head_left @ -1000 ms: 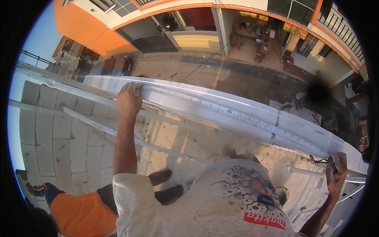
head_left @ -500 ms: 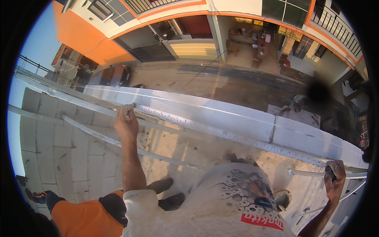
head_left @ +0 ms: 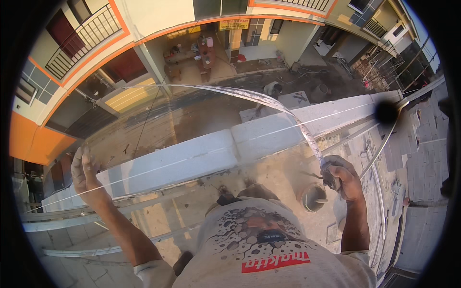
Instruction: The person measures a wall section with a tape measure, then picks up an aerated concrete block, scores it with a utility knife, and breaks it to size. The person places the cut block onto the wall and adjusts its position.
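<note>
My right hand (head_left: pixel 348 178) grips the dark case of a tape measure (head_left: pixel 330 175). From the case, the pale metal blade (head_left: pixel 269 101) arches up over the wall and off to the far left, its far end hanging loose in the air. At the left my left hand (head_left: pixel 87 178) is raised with its fingers stretched out and holds nothing. It is nearest to the left part of a wall of white blocks (head_left: pixel 192 152). A thin white string (head_left: pixel 165 166) runs along the wall, close to my left wrist.
Metal bars (head_left: pixel 62 222) run along my side of the wall. A bucket (head_left: pixel 314 197) stands on the floor beyond my body at the right. Below the wall, a person (head_left: pixel 272 90) crouches on the street. Roof tiles (head_left: pixel 432 139) lie at the far right.
My left hand has let go of the tape, which swung from along the wall into a raised arc. My view has turned right, and the person in orange is out of it.
</note>
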A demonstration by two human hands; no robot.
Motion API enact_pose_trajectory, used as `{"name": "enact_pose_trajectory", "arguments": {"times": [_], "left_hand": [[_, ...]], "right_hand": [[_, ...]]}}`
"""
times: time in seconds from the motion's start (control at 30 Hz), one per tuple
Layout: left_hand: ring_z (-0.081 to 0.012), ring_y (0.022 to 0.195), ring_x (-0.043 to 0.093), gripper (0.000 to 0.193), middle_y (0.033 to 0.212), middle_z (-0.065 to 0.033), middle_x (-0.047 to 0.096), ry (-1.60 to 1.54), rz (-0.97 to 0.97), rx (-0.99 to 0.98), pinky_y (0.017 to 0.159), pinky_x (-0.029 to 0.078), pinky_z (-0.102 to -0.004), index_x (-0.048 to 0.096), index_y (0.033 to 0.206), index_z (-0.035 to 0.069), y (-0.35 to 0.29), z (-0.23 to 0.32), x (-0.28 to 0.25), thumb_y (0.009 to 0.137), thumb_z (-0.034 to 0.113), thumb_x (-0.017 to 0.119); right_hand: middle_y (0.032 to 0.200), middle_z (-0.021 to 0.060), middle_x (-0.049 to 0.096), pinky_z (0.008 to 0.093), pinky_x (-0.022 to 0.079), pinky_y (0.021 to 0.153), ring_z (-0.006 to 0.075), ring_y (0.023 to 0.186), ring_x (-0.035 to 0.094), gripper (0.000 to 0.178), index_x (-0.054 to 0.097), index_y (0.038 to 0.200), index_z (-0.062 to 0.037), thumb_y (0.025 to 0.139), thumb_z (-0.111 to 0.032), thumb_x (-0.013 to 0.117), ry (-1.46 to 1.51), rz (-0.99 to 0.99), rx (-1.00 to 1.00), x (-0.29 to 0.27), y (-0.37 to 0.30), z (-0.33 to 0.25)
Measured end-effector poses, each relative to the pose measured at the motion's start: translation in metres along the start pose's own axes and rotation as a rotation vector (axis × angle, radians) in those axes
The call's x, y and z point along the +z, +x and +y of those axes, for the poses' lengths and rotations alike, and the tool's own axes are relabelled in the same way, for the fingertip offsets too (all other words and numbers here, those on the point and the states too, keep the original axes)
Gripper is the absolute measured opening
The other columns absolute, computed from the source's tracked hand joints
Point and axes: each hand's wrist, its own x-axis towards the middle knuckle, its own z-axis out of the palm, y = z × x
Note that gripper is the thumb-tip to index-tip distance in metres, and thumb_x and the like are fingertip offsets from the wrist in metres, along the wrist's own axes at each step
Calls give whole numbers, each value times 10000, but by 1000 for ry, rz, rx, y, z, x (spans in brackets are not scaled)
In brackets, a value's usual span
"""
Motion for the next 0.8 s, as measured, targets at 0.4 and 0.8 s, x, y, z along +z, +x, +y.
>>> {"name": "enact_pose_trajectory", "arguments": {"times": [0.4, 0.8], "left_hand": [[-137, 811, 654, 439, 978, -102, 692, -203, -1097, -288, 605, 520, -236, 631, 1179, -38, -146, 77, 103, 981, 346, 553], [-158, 1050, 534, 495, 1124, -85, 601, -378, -1309, -702, 925, 421, -317, 526, 1288, -20, -203, 68, 98, 974, 363, 541]], "right_hand": [[1026, 82, 554, 299, 495, 761, 143, 889, 556, 455, 433, 1280, -50, 981, -385, 509, 345, -130, 303, 133, -30, 23], [767, 147, 583, 371, 462, 671, 208, 709, 543, 588, 575, 882, 69, 962, -510, 504, -292, -227, -61, 151, -2, 45]]}}
